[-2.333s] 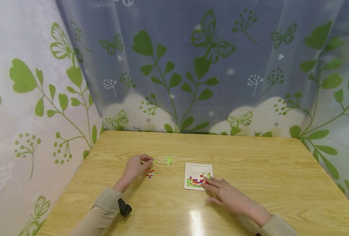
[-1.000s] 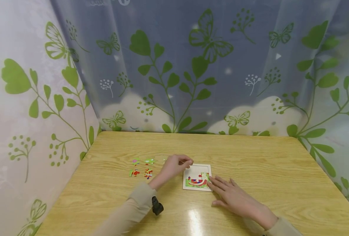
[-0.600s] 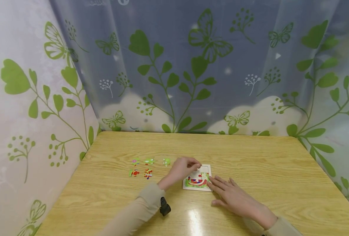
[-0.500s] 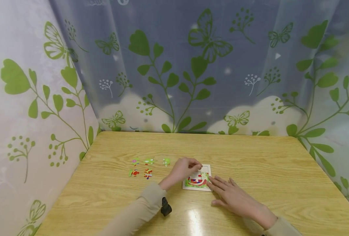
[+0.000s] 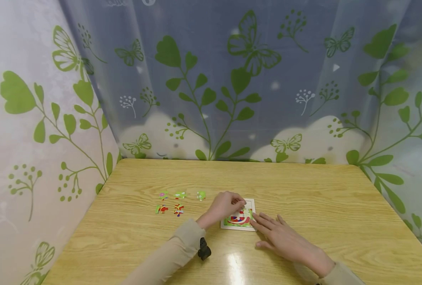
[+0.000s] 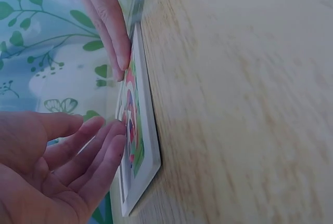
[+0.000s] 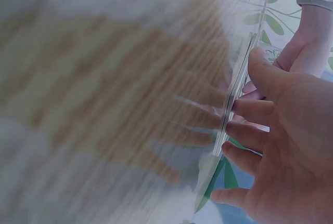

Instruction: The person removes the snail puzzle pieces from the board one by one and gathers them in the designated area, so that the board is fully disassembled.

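A square puzzle board [image 5: 229, 227] with a white rim lies on the table, its nearer part filled with red, green and blue jigsaw pieces. Over its far left side, my left hand [image 5: 225, 204] has thumb and index finger drawn together in a pinch; the puzzle piece there is mostly hidden by the fingers. In the left wrist view, the fingertips of the left hand [image 6: 67, 167] come down to the puzzle surface. My right hand [image 5: 282, 237] lies flat, its extended fingertips touching the board's right edge. Seen from the right wrist, the right hand's fingers [image 7: 247, 138] are spread beside that edge.
Several loose puzzle pieces lie left of the board, among them a green one [image 5: 201, 195], a green and white one [image 5: 180, 195], and a red one [image 5: 178, 209]. The wooden table [image 5: 303, 190] meets a patterned curtain [image 5: 211, 79] at the back and sides.
My left hand has moved right from the loose pieces to above the puzzle board, then crept a little further right. My right hand has stayed at the board's right edge.
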The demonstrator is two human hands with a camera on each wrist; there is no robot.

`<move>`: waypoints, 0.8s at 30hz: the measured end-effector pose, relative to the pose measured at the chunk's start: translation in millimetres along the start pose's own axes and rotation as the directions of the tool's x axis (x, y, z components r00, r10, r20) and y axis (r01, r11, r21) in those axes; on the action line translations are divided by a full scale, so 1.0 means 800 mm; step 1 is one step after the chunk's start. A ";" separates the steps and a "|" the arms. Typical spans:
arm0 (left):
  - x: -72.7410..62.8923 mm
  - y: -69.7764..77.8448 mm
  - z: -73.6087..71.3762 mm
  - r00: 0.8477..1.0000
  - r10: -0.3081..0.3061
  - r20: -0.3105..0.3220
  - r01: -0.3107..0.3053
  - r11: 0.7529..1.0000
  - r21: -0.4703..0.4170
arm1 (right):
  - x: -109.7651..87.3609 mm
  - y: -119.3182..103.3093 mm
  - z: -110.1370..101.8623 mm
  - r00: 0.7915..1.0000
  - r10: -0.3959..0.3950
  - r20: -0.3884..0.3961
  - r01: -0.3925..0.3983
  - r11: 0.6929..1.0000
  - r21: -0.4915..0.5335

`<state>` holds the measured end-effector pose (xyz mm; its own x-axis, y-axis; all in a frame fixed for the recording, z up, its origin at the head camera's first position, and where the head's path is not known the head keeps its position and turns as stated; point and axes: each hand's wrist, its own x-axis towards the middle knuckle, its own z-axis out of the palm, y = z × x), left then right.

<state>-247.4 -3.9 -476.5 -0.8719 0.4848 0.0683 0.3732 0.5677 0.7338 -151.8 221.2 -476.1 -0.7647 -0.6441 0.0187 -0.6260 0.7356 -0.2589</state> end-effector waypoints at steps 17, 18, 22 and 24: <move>0.001 0.006 0.003 1.000 0.002 0.012 -0.002 1.000 -0.017 | 0.001 -0.003 -0.001 1.000 -0.004 -0.009 0.004 1.000 -0.011; 0.001 0.006 0.003 1.000 0.000 0.012 0.000 1.000 -0.017 | 0.001 -0.003 -0.001 1.000 -0.004 -0.008 0.004 1.000 -0.013; 0.002 0.006 0.005 1.000 0.005 0.012 -0.004 1.000 -0.015 | 0.001 -0.003 0.000 1.000 0.000 -0.011 -0.001 1.000 -0.014; 0.002 0.006 0.006 1.000 0.006 0.011 -0.006 1.000 -0.013 | 0.001 -0.003 0.000 1.000 0.001 -0.013 -0.001 1.000 -0.008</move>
<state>-245.4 2.5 -475.9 -0.8660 0.4959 0.0650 0.3741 0.5561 0.7422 -151.1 219.2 -475.3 -0.7673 -0.6406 0.0311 -0.6263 0.7380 -0.2513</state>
